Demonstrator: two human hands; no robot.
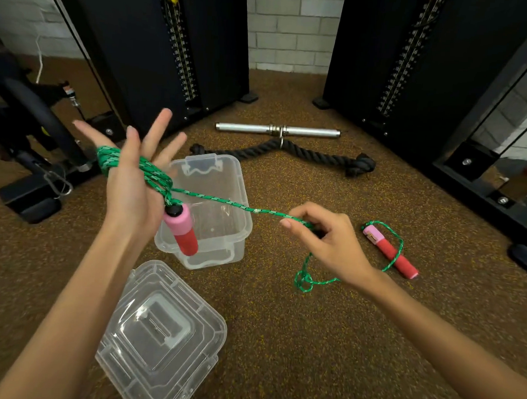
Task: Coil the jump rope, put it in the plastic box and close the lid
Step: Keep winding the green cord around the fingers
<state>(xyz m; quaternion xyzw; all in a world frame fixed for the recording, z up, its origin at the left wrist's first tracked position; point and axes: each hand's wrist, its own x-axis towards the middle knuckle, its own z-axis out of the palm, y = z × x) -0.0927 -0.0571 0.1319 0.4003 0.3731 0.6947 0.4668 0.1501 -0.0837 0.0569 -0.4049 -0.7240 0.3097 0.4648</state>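
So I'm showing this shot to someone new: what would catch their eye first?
Probably the bright green jump rope, wound round the open left hand and stretched across to the right hand, which pinches it. One pink-and-red handle dangles over the open plastic box; the other handle lies on the floor at right. The lid lies nearer the camera.

The jump rope point(213, 198) is braided green cord flecked with white, its handle point(181, 229) matt pink and red foam with a black plastic cap. The plastic box point(226, 179) and the lid point(160, 334) are clear, glossy, smooth plastic. At twelve o'clock lies a bar point(278, 130) of shiny brushed metal and a thick black twisted rope point(289, 153). The floor point(310, 324) is rough, speckled brown rubber.
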